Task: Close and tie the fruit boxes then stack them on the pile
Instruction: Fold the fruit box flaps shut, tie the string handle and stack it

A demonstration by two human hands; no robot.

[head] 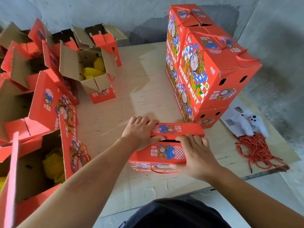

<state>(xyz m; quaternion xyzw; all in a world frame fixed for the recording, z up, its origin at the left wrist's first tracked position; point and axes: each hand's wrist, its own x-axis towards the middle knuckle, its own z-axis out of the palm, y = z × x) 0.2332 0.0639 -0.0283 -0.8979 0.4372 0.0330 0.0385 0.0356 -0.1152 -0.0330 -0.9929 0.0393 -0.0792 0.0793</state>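
Left hand (139,131) gripped the far top flap, right hand (194,152) the near flap, of a red printed cardboard fruit box (161,153) on the plywood surface (139,89); stacked closed boxes (205,66) stood behind, right.

A red fruit box (158,153) stands near the front edge of the board (139,89), its top flaps nearly shut with a dark slit between them. The pile of tied boxes (205,66) stands toward the right back corner. Open boxes (92,68) crowd the left edge.
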